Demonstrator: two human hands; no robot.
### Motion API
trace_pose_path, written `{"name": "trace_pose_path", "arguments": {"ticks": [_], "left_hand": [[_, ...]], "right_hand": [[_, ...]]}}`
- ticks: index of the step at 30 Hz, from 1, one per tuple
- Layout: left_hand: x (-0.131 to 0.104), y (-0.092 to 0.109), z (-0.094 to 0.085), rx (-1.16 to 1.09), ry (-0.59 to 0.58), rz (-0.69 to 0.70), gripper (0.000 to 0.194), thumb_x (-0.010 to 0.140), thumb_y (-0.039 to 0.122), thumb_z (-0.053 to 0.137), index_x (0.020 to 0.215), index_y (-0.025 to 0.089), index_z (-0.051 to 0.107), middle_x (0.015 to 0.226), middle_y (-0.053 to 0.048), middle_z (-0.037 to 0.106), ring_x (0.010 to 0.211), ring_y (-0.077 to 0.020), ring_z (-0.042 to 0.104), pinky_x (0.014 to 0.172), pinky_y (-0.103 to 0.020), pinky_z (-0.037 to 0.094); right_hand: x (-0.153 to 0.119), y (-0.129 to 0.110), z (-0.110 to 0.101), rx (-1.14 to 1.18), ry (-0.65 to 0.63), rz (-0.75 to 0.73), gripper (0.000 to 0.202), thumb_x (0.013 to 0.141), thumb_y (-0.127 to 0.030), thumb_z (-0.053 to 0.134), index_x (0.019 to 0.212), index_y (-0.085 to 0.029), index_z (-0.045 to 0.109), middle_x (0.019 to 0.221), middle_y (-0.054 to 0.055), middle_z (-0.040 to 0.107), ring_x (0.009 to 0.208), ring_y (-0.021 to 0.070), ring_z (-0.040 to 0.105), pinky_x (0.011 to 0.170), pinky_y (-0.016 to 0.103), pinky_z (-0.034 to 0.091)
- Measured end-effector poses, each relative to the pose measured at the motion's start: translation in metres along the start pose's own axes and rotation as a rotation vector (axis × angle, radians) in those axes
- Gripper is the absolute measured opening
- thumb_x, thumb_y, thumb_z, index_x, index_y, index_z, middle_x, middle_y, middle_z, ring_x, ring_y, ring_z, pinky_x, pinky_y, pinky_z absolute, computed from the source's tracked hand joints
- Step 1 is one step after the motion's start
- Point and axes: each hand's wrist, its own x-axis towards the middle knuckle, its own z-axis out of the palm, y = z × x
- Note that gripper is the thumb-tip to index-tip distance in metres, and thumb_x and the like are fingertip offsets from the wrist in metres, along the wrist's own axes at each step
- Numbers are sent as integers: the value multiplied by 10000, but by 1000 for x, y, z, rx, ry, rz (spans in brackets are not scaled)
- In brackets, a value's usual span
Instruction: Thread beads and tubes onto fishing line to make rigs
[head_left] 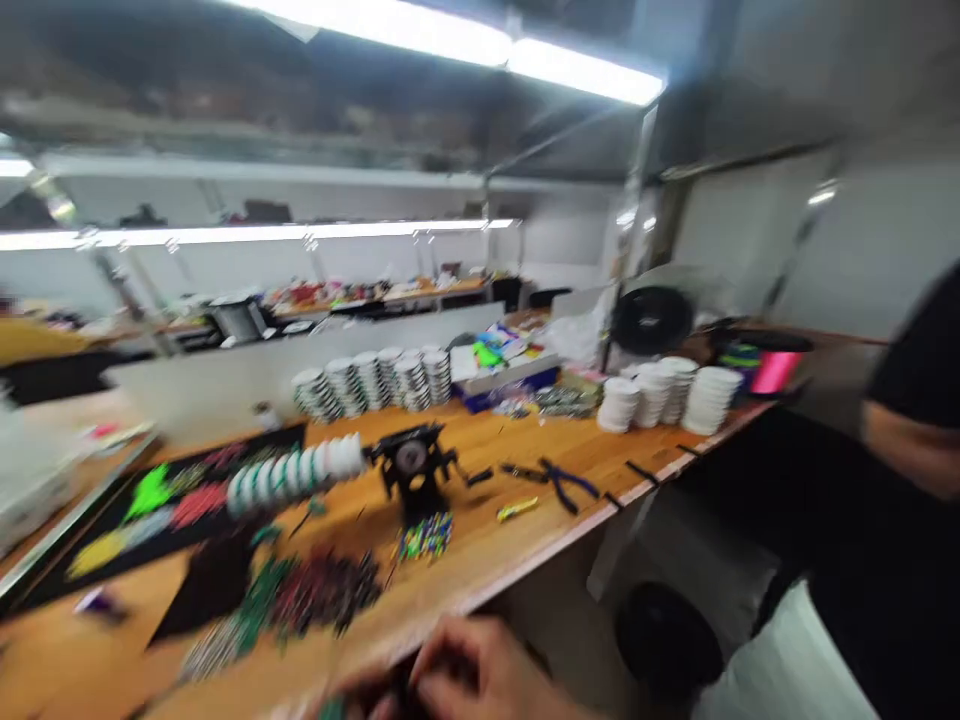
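Observation:
My right hand (487, 672) is at the bottom edge, just off the front of the wooden bench (480, 560), with its fingers curled in. Beside it my left hand (367, 700) is mostly cut off and blurred, its visible fingers bent. Something dark lies between the two hands, and a bit of green shows by the left one; neither can be made out. Nearest on the bench are piles of green (262, 600) and dark red (322, 590) small pieces. A black clamp-like device (412, 460) holds a roll of white spools (296, 475) wound with green.
Pliers (562, 485) and a yellow tool (517, 509) lie right of the device. Stacked white spools (371, 380), a box (506, 380) and a black fan (651, 320) stand behind. A person in black (885, 560) is at the right, near a black stool (667, 640).

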Motion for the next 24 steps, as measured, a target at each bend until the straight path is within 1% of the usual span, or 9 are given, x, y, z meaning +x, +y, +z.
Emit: {"name": "trace_pose_path", "arguments": {"ticks": [2,4,6,9,11,13,16,19,24], "left_hand": [[-35,-18,-15,-5,29,-68,489,672,470,865,1086,275,694,851,-4,705,792,-228,649,651,-280,540],[-51,-31,-17,-37,-17,-89,381,739,517,804,961,230,687,757,3,668,660,-157,593,613,-236,495],[-53,-42,-14,-74,-90,-83,383,814,565,714,809,191,634,696,12,619,540,-101,505,537,-208,429],[-49,-53,-9,-80,-151,-68,418,858,580,655,760,183,569,661,32,558,486,-72,412,489,-195,352],[-49,-55,-7,-54,-143,-53,417,865,588,640,778,187,559,639,44,511,503,-81,383,482,-192,326],[-50,-54,-8,-17,-92,-51,416,849,594,652,800,189,566,631,51,477,536,-94,376,489,-188,315],[-50,-49,-7,50,-32,-54,432,793,593,705,773,188,559,646,46,480,587,-109,398,525,-189,345],[-48,-44,-5,92,-6,-22,425,761,572,729,730,191,543,647,36,503,597,-122,416,549,-203,388],[-51,-39,-6,123,43,89,305,814,477,696,758,196,592,653,20,562,604,-142,482,561,-208,426]], "right_hand": [[-4,4,7,-11,28,67,137,912,-248,625,819,-179,698,704,-17,628,651,134,547,590,231,388],[-6,7,7,-107,42,70,157,915,-240,620,796,-185,706,689,-21,630,645,135,524,607,248,351],[-7,13,2,-229,70,14,182,928,-249,618,789,-201,725,706,-15,667,654,148,527,663,273,340],[-4,23,-10,-431,259,-105,219,957,-261,574,845,-216,756,665,-1,666,636,172,489,702,302,317],[0,25,-18,-548,404,-163,217,961,-281,571,885,-218,764,559,-8,576,606,187,428,663,301,298],[5,17,-23,-594,464,-206,184,959,-273,586,901,-219,752,522,-26,504,591,186,403,654,296,298],[13,-9,-23,-500,423,-293,150,967,-205,551,883,-195,675,687,-5,574,683,173,498,724,291,351],[21,-32,-15,-293,278,-282,128,976,-177,490,891,-183,586,850,25,596,763,161,548,710,262,395],[19,-23,4,-211,75,-123,108,941,-198,575,837,-194,606,650,-50,503,582,121,451,595,245,328]]}}
